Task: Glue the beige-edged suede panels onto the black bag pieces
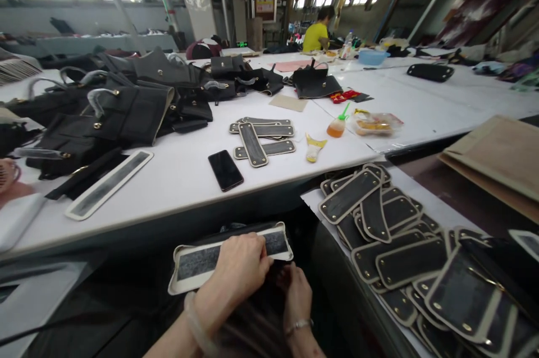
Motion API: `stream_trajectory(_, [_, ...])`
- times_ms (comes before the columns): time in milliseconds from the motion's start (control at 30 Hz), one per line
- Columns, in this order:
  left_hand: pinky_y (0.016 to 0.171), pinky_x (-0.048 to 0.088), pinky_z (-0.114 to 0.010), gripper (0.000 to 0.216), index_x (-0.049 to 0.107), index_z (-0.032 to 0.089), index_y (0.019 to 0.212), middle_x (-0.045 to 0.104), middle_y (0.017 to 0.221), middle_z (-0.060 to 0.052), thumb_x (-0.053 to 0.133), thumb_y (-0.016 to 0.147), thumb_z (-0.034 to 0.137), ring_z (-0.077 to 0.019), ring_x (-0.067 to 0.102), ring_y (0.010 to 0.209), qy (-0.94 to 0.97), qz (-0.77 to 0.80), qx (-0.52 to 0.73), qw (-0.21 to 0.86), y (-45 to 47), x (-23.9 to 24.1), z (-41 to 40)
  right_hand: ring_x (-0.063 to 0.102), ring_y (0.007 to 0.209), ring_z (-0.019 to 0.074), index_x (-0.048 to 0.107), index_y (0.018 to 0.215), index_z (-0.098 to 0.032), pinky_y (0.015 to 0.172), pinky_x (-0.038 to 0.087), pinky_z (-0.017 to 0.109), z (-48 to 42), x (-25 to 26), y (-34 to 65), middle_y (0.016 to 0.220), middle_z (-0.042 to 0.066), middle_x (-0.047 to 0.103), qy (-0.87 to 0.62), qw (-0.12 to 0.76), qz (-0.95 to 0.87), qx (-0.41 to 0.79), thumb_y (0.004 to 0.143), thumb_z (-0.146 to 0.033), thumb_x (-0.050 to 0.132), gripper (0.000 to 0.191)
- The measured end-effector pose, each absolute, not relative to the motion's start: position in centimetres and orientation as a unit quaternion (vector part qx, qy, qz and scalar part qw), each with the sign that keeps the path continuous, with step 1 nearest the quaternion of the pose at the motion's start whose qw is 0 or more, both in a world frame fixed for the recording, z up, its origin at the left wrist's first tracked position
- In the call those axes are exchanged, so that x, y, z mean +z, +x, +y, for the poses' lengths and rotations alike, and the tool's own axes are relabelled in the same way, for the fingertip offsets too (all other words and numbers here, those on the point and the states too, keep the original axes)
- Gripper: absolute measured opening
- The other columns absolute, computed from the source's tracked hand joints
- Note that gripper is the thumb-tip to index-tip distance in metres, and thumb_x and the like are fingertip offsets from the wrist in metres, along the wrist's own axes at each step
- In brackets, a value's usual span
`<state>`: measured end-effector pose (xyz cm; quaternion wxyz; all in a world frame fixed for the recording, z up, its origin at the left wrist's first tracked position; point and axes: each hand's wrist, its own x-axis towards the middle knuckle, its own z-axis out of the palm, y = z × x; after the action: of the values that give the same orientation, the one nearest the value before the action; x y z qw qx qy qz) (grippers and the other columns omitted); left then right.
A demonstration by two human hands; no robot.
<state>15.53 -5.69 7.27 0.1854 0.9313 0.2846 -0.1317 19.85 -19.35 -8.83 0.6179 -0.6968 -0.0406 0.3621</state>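
Low in the picture, below the table's edge, I hold a long flat panel point(197, 261) with a dark felt middle and a cream border. My left hand point(240, 274) lies over its right half, fingers curled onto it. My right hand point(297, 293) is just under the panel's right end, fingers bent around a dark piece beneath it that I cannot make out. A bracelet sits on the right wrist.
The white table point(177, 178) carries a black phone point(225, 170), several dark panels point(261, 136), a glue bottle point(338, 125), black handbags point(122, 105) and a long panel point(109, 184). A heap of dark oblong pieces point(400, 234) lies at right. A person in yellow point(316, 35) sits far back.
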Motion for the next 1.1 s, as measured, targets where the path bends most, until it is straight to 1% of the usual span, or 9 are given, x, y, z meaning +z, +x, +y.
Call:
stream_trajectory(67, [0.067, 0.046, -0.035, 0.018, 0.065, 0.018, 0.078, 0.071, 0.086, -0.009, 0.054, 0.085, 0.030, -0.0290, 0.067, 0.080, 0.936, 0.281, -0.116, 0.175, 15.4, 7.3, -6.1, 0.063, 0.095, 0.0268, 0.063, 0.098, -0.017, 0.087, 0.053, 0.046, -21.4, -7.9, 19.6, 0.097, 0.010, 0.066, -0.742, 0.610, -0.083, 0.266, 0.096, -0.050, 0.041, 0.039])
stream_trajectory(133, [0.069, 0.046, -0.037, 0.018, 0.065, 0.017, 0.081, 0.071, 0.087, -0.010, 0.052, 0.087, 0.029, -0.0297, 0.067, 0.081, 0.940, 0.280, -0.100, 0.168, 15.2, 7.4, -6.5, 0.059, 0.111, 0.0267, 0.062, 0.110, -0.021, 0.096, 0.049, 0.044, -22.9, -6.4, 19.2, 0.114, 0.010, 0.064, -0.763, 0.592, -0.229, 0.124, 0.095, -0.032, 0.046, 0.025])
stream_trajectory(233, [0.070, 0.047, -0.038, 0.018, 0.065, 0.017, 0.084, 0.070, 0.088, -0.011, 0.051, 0.088, 0.027, -0.0307, 0.067, 0.083, 0.941, 0.287, -0.081, 0.159, 14.8, 7.5, -6.9, 0.053, 0.122, 0.0244, 0.054, 0.131, -0.021, 0.098, 0.050, 0.039, -23.2, -3.9, 18.9, 0.127, 0.009, 0.059, -0.718, 0.504, -0.476, -0.060, 0.089, -0.007, 0.045, 0.045])
stream_trajectory(300, [0.071, 0.046, -0.039, 0.016, 0.064, 0.016, 0.086, 0.070, 0.089, -0.011, 0.051, 0.088, 0.025, -0.0307, 0.066, 0.084, 0.939, 0.296, -0.071, 0.156, 14.5, 7.5, -7.0, 0.052, 0.124, 0.0257, 0.047, 0.138, -0.017, 0.097, 0.053, 0.040, -22.4, -2.7, 18.9, 0.128, 0.011, 0.059, -0.697, 0.448, -0.546, -0.120, 0.085, -0.002, 0.045, 0.056])
stream_trajectory(400, [0.069, 0.045, -0.038, 0.014, 0.063, 0.016, 0.087, 0.070, 0.086, -0.010, 0.052, 0.087, 0.024, -0.0296, 0.066, 0.080, 0.934, 0.312, -0.064, 0.161, 14.0, 7.4, -7.0, 0.054, 0.122, 0.0274, 0.044, 0.141, -0.014, 0.092, 0.056, 0.042, -21.0, -2.1, 18.8, 0.125, 0.013, 0.062, -0.707, 0.413, -0.551, -0.162, 0.085, -0.002, 0.045, 0.057])
stream_trajectory(500, [0.071, 0.044, -0.038, 0.012, 0.062, 0.018, 0.085, 0.069, 0.084, -0.008, 0.052, 0.087, 0.024, -0.0282, 0.065, 0.082, 0.929, 0.322, -0.051, 0.173, 13.6, 6.9, -7.2, 0.057, 0.119, 0.0291, 0.048, 0.138, -0.013, 0.089, 0.057, 0.043, -20.2, -2.9, 18.6, 0.122, 0.014, 0.064, -0.723, 0.396, -0.529, -0.201, 0.089, -0.007, 0.044, 0.050])
stream_trajectory(733, [0.080, 0.037, -0.041, 0.022, 0.064, 0.019, 0.085, 0.068, 0.091, -0.005, 0.043, 0.088, 0.012, -0.0273, 0.060, 0.093, 0.933, 0.296, -0.003, 0.205, 13.2, 5.3, -7.3, 0.071, 0.087, 0.0225, 0.065, 0.119, -0.015, 0.074, 0.061, 0.030, -17.8, -6.1, 19.5, 0.092, 0.009, 0.073, -0.690, 0.365, -0.483, -0.397, 0.096, -0.021, 0.043, 0.033])
stream_trajectory(967, [0.078, 0.034, -0.041, 0.023, 0.065, 0.021, 0.088, 0.068, 0.095, -0.005, 0.043, 0.088, 0.014, -0.0277, 0.060, 0.093, 0.938, 0.270, 0.001, 0.216, 12.2, 3.4, -6.4, 0.071, 0.083, 0.0180, 0.071, 0.105, -0.017, 0.085, 0.058, 0.029, -15.6, -8.4, 20.2, 0.082, 0.005, 0.072, -0.656, 0.377, -0.446, -0.478, 0.097, -0.018, 0.040, 0.032])
stream_trajectory(1100, [0.077, 0.030, -0.040, 0.022, 0.064, 0.021, 0.083, 0.067, 0.090, -0.004, 0.045, 0.089, 0.013, -0.0254, 0.058, 0.090, 0.934, 0.287, 0.043, 0.210, 11.5, 3.2, -6.9, 0.069, 0.095, 0.0199, 0.070, 0.108, -0.016, 0.090, 0.056, 0.031, -17.1, -6.7, 19.5, 0.094, 0.006, 0.073, -0.682, 0.332, -0.495, -0.423, 0.094, -0.013, 0.039, 0.034])
